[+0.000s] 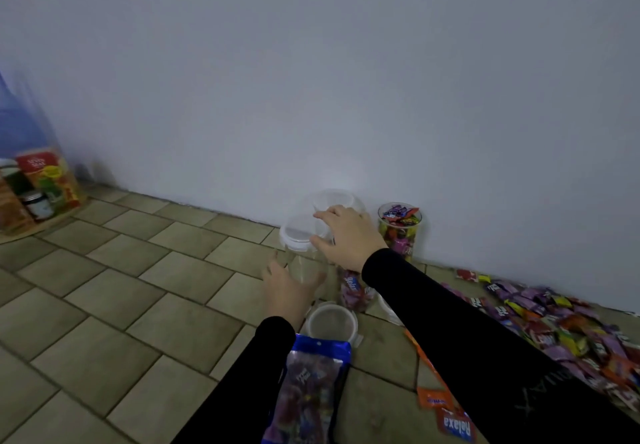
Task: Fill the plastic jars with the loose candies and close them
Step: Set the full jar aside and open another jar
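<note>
Jar (304, 263) steadied low by left hand (287, 287); right hand (346, 235) fingers curl on lid (298, 232) rim, best lifted straight off.

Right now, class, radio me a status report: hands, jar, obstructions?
Left hand holds empty jar's body. Right hand grips its white lid. Filled jar uncapped by wall. Candy pile right; blue candy bag near.
</note>
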`<state>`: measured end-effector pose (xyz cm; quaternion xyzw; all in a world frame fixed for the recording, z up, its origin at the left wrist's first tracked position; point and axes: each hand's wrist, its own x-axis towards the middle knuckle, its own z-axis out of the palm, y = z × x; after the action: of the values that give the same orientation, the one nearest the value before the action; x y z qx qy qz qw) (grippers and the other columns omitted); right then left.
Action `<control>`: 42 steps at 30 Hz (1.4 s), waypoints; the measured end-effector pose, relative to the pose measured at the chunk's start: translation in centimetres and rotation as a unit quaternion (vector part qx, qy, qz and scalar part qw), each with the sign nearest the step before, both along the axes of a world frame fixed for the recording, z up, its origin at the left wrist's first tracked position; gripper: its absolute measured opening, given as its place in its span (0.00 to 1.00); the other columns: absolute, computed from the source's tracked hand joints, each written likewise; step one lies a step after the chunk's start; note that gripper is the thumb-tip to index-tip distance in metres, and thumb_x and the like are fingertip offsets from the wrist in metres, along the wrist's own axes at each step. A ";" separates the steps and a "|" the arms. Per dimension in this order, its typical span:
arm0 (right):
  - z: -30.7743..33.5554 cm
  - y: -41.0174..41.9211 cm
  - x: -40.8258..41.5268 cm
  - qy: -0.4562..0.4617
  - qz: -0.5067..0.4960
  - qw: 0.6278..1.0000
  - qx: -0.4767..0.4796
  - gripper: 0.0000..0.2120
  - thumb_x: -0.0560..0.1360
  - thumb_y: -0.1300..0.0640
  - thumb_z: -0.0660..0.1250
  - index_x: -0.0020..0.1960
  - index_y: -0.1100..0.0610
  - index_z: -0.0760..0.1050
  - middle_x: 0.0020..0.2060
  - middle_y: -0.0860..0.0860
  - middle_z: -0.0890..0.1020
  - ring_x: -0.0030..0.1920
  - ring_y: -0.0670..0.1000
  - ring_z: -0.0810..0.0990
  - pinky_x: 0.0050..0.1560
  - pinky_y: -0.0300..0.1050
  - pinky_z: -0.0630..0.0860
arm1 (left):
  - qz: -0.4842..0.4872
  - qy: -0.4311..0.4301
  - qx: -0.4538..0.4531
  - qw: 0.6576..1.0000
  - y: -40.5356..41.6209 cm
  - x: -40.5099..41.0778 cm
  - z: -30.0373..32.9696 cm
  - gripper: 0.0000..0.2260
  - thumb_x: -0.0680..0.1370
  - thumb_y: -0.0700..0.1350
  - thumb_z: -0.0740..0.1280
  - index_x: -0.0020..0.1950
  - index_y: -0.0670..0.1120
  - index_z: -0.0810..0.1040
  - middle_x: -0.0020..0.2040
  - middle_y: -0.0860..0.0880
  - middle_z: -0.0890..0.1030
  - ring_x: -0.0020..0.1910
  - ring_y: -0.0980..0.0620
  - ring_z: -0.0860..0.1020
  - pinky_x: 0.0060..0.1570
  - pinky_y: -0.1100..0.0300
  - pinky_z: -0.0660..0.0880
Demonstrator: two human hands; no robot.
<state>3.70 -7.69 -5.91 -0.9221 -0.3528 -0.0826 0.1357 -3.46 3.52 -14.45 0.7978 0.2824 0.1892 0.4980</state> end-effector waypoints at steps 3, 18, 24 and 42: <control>-0.4 0.6 0.5 0.011 -0.012 0.998 -0.053 0.28 0.78 0.39 0.55 0.75 0.50 0.60 0.71 0.51 0.68 0.71 0.55 0.63 0.72 0.63 0.51 | -0.023 -0.032 -0.055 0.998 0.5 0.9 -0.7 0.49 0.64 0.50 0.81 0.77 0.46 0.55 0.70 0.49 0.65 0.68 0.50 0.68 0.61 0.54 0.71; 0.1 0.9 -1.1 -0.057 0.001 0.998 -0.011 0.30 0.77 0.36 0.56 0.73 0.52 0.65 0.69 0.48 0.71 0.70 0.52 0.63 0.73 0.66 0.43 | -0.023 -0.139 0.053 0.989 2.0 1.2 -1.6 0.40 0.67 0.61 0.72 0.73 0.44 0.63 0.65 0.45 0.73 0.65 0.45 0.70 0.63 0.42 0.70; 0.7 -1.8 -4.6 -0.023 0.088 0.968 0.233 0.31 0.73 0.38 0.64 0.72 0.51 0.67 0.71 0.50 0.69 0.71 0.47 0.63 0.70 0.38 0.58 | 0.022 -0.233 0.188 0.954 1.2 -1.5 1.4 0.38 0.72 0.61 0.66 0.70 0.34 0.65 0.63 0.37 0.71 0.63 0.39 0.70 0.62 0.44 0.69; 2.8 -20.5 -13.3 -0.050 0.054 0.930 0.361 0.22 0.71 0.40 0.66 0.60 0.50 0.70 0.58 0.48 0.67 0.63 0.38 0.66 0.65 0.34 0.65 | -0.197 -0.334 0.029 0.921 -16.8 -8.1 3.9 0.39 0.67 0.61 0.76 0.71 0.49 0.63 0.65 0.48 0.71 0.66 0.50 0.72 0.62 0.48 0.74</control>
<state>-9.63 -28.18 -3.14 -0.7847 -0.3552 -0.2433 0.4459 -11.61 -13.32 -10.53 0.7419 -0.0686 0.3510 0.5672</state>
